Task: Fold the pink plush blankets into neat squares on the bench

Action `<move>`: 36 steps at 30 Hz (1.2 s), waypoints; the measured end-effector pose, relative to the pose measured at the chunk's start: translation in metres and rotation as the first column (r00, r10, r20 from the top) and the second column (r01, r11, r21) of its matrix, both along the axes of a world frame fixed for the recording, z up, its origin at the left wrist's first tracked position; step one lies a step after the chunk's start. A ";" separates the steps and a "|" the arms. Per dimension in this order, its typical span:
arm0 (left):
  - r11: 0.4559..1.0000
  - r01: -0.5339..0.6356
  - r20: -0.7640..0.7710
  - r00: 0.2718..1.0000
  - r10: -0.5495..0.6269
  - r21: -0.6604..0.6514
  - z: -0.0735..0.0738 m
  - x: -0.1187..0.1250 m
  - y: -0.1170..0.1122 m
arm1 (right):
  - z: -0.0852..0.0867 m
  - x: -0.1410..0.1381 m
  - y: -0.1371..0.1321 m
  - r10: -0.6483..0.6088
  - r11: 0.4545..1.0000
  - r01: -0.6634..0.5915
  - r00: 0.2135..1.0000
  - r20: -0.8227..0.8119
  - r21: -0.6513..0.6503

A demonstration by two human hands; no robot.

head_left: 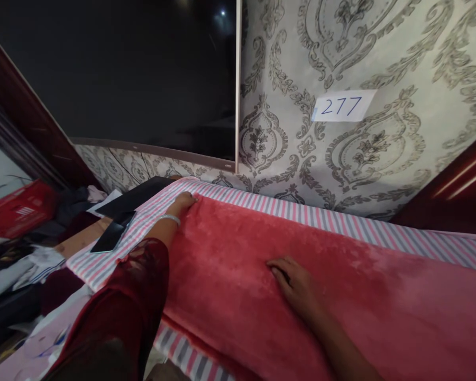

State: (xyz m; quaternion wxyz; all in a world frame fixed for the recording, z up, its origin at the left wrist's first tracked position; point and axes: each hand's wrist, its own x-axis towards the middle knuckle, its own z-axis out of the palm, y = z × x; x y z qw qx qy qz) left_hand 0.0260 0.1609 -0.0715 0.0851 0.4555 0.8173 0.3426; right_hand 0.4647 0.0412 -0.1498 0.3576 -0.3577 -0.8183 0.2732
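Observation:
A red plush blanket (230, 248) lies spread over a pink, grey and white striped cloth (325, 218). At the blanket's far left corner, my left hand (185, 202) is closed, its fingers curled onto the fabric. A bracelet circles that wrist below a dark red sleeve. My right hand (295, 280) rests on the middle of the blanket, palm down, with a gap between thumb and forefinger and nothing visible between them. Striped cloth shows past the blanket along the wall side, at the left end and along the near edge.
A dark phone (113, 233) lies on the striped cloth at left, beside a flat black object (137, 196). Clothes and a red bag (19, 209) are piled farther left. A large television (143, 74) and a paper marked 277 (343, 106) are on the patterned wall.

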 end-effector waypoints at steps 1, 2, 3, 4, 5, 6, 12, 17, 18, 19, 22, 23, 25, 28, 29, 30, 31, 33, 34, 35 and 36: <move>1.000 -0.001 -0.029 1.000 0.001 0.005 0.003 0.000 0.003 | 0.001 0.000 -0.001 0.000 1.000 0.000 1.000 0.001 -0.006; 1.000 -0.007 -0.061 0.998 0.008 0.019 0.005 -0.001 0.006 | 0.001 0.001 -0.002 0.001 1.000 -0.001 1.000 0.001 -0.008; 0.999 -0.013 -0.098 0.995 0.017 0.042 0.006 0.000 0.009 | 0.001 0.001 -0.002 0.001 1.000 -0.001 1.000 0.001 -0.008; 0.998 -0.017 -0.137 0.990 0.025 0.062 0.006 0.001 0.011 | 0.001 0.001 -0.003 -0.002 1.000 0.002 1.000 -0.001 -0.004; 0.998 -0.017 -0.173 0.984 0.028 0.066 0.005 0.002 0.013 | 0.001 0.002 -0.003 -0.006 1.000 0.006 1.000 -0.002 0.002; 0.998 -0.014 -0.202 0.979 0.024 0.053 0.002 0.004 0.014 | 0.001 0.002 -0.004 -0.014 1.000 0.014 1.000 -0.002 0.010; 0.992 0.037 -0.153 0.987 -0.055 -0.119 -0.012 0.005 0.021 | 0.000 0.002 -0.002 -0.042 0.998 0.041 0.998 0.037 0.045; 0.967 0.137 -0.002 0.990 -0.140 -0.215 0.006 -0.018 -0.005 | -0.004 0.004 0.002 -0.038 0.996 0.038 0.999 0.000 0.080; 0.959 0.162 0.042 0.987 -0.157 -0.233 0.008 -0.023 -0.018 | -0.005 0.004 0.003 -0.042 0.995 0.042 0.999 -0.002 0.090; 0.952 0.186 0.087 0.982 -0.170 -0.244 0.009 -0.028 -0.034 | -0.006 0.005 0.004 -0.044 0.994 0.044 0.999 -0.001 0.099; 0.947 0.217 0.190 0.966 -0.174 -0.236 0.008 -0.037 -0.090 | -0.011 0.006 0.009 -0.044 0.991 0.042 0.999 0.014 0.124; 0.950 0.215 0.210 0.963 -0.168 -0.225 0.007 -0.038 -0.110 | -0.013 0.006 0.011 -0.045 0.990 0.042 0.999 0.022 0.133; 0.955 0.210 0.241 0.958 -0.158 -0.211 0.006 -0.038 -0.150 | -0.013 0.006 0.013 -0.055 0.987 0.048 0.998 0.043 0.154; 0.960 0.212 0.313 0.938 -0.148 -0.182 0.003 -0.032 -0.201 | -0.005 0.004 0.007 -0.086 0.977 0.064 0.991 0.102 0.201; 0.964 0.205 0.322 0.936 -0.143 -0.168 0.002 -0.030 -0.215 | 0.000 0.004 0.000 -0.093 0.973 0.062 0.987 0.132 0.224; 0.970 0.192 0.315 0.939 -0.137 -0.151 0.000 -0.027 -0.225 | 0.007 0.005 -0.010 -0.092 0.966 0.048 0.982 0.164 0.253; 0.976 0.170 0.286 0.950 -0.125 -0.138 -0.003 -0.023 -0.234 | 0.013 0.007 -0.022 -0.081 0.959 0.022 0.977 0.199 0.283; 0.987 0.108 0.177 0.980 -0.086 -0.121 -0.008 -0.018 -0.243 | 0.025 0.015 -0.052 -0.042 0.945 -0.050 0.961 0.272 0.323; 0.991 0.077 0.113 0.991 -0.065 -0.112 -0.010 -0.015 -0.245 | 0.029 0.020 -0.069 -0.020 0.942 -0.085 0.952 0.307 0.325; 0.993 0.048 0.050 0.998 -0.043 -0.110 -0.012 -0.014 -0.245 | 0.032 0.027 -0.085 -0.003 0.942 -0.110 0.942 0.336 0.317; 0.993 0.026 -0.005 1.000 -0.027 -0.113 -0.014 -0.012 -0.244 | 0.033 0.033 -0.100 0.007 0.944 -0.124 0.933 0.359 0.305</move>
